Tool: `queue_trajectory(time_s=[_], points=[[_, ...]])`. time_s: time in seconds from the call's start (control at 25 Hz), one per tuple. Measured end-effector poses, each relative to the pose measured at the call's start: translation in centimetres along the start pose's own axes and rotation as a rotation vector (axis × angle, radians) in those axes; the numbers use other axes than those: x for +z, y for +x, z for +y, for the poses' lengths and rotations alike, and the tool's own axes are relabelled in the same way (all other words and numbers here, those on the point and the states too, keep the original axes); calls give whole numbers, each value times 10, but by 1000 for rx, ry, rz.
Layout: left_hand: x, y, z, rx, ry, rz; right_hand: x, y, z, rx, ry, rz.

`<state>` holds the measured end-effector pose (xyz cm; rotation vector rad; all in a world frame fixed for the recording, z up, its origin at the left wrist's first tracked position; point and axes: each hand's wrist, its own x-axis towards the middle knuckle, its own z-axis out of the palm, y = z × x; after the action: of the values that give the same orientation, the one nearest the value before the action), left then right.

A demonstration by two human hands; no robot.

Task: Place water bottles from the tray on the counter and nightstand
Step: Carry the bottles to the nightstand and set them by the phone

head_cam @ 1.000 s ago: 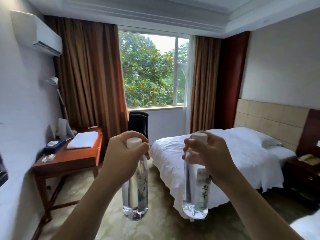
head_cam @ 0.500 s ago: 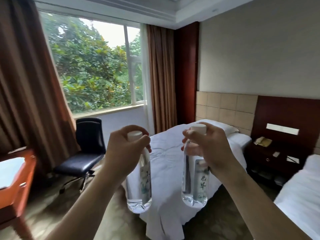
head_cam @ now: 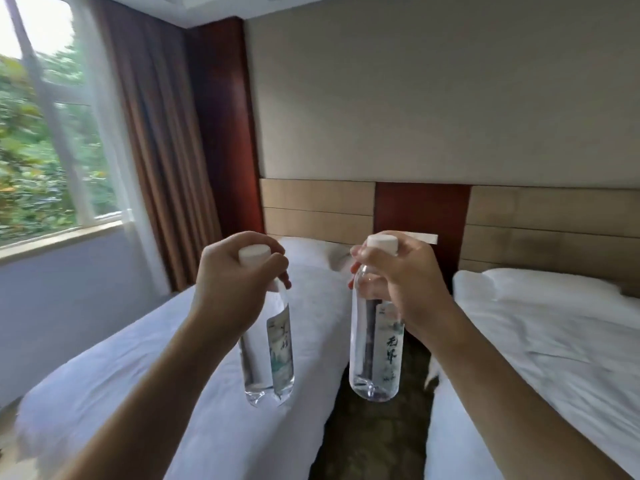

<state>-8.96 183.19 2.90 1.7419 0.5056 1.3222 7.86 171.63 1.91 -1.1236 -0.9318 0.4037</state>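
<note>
Compared with half a second ago, the view has swung to the right: the black chair and the desk are out of sight, the window (head_cam: 52, 133) sits at the left edge, and two beds now flank the centre, with the carpeted aisle (head_cam: 374, 427) between them straight ahead. The grip on both bottles is unchanged.

The left hand (head_cam: 232, 289) is curled round the neck of the left bottle (head_cam: 268, 355), fingers wrapped just under its white cap. The bottle hangs in the air over the left bed (head_cam: 138, 358), long axis near vertical, cap up, base down and tipped slightly right.

The right hand (head_cam: 401, 282) holds the right bottle (head_cam: 375, 344) the same way, by the neck below the cap. It hangs over the aisle, upright, cap up, printed label facing the camera.

The bottles are apart, not touching. The right bed (head_cam: 554, 358) lies beyond the right forearm. The headboard (head_cam: 318, 206) spans the far wall.
</note>
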Motion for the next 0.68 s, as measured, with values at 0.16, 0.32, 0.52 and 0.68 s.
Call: queue_trajectory(time_s=[0.16,0.32,0.52,0.68], points=[[32,88,-50,-20,-77,-145,-2,67,27,-33,-58,133],[84,165,-85,6,-160,-281,-21,126,48,-30,-125,283],[167,235,-140,-22,-264,-424,-77,196,88,-59,-194,390],[249,292,-199,-50,-278,-453,-141,273,136,-67,-255,444]])
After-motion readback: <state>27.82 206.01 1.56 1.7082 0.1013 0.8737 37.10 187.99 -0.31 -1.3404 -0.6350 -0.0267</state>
